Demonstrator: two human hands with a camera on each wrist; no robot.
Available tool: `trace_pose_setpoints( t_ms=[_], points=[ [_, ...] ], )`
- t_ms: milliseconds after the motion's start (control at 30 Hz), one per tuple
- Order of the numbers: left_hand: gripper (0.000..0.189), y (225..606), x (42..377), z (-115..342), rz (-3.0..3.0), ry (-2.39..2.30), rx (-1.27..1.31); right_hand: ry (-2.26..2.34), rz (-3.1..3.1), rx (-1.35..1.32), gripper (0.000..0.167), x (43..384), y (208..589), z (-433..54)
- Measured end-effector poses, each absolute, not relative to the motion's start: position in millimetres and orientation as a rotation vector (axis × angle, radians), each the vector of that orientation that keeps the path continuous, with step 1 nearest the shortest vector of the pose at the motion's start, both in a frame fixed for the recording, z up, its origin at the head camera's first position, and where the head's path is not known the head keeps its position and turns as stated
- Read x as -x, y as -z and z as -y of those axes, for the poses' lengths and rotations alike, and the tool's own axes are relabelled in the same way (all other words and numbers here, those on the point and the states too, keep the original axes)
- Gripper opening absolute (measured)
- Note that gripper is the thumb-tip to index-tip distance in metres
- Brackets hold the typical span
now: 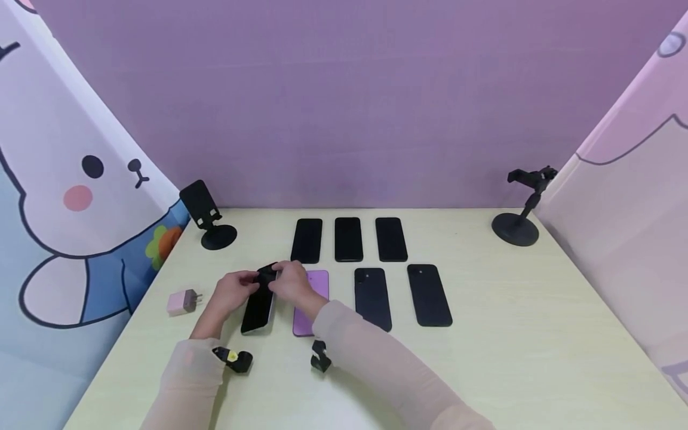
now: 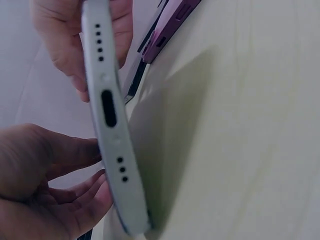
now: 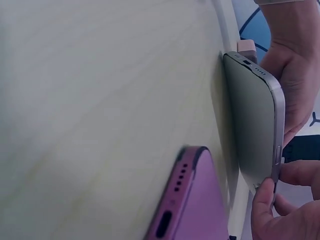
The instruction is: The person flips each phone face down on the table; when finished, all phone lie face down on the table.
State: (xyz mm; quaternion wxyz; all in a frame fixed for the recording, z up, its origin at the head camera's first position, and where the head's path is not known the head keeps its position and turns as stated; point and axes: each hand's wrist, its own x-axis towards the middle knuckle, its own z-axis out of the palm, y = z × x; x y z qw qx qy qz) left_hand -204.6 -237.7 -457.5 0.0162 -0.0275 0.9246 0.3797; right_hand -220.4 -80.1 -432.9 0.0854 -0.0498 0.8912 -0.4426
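Observation:
Both hands hold a phone (image 1: 259,310) with a dark screen on top and a pale silver frame. At its upper left edge my left hand (image 1: 235,291) pinches it between thumb and fingers. My right hand (image 1: 293,283) grips the upper right corner. The left wrist view faces the phone's bottom edge (image 2: 117,127), with its charging port and speaker holes, raised over the table and casting a shadow. Its pale back (image 3: 252,115) shows in the right wrist view, where the right thumb and fingers close around the corner. A purple phone (image 1: 318,286) lies beside it, partly beneath my right forearm.
Three black phones (image 1: 349,239) form a back row, and two dark phones (image 1: 430,295) lie at right. A pink plug charger (image 1: 181,303) sits left of my hand. Black phone stands (image 1: 218,237) occupy both back corners, the right stand (image 1: 515,229) having a clamp.

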Motion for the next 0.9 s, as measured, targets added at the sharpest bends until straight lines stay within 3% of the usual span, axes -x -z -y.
trace_pose_setpoints(
  t_ms=[667,900],
  points=[
    [0.035,448.6,202.1,235.2,-2.572,-1.701,-0.024,1.738,-2.390,0.125,0.040,220.6,424.9,75.9],
    [0.036,444.4,198.1,234.2,-2.433,-1.870,0.044,1.845,-2.290,0.103,0.040,220.7,427.9,78.7]
  ],
)
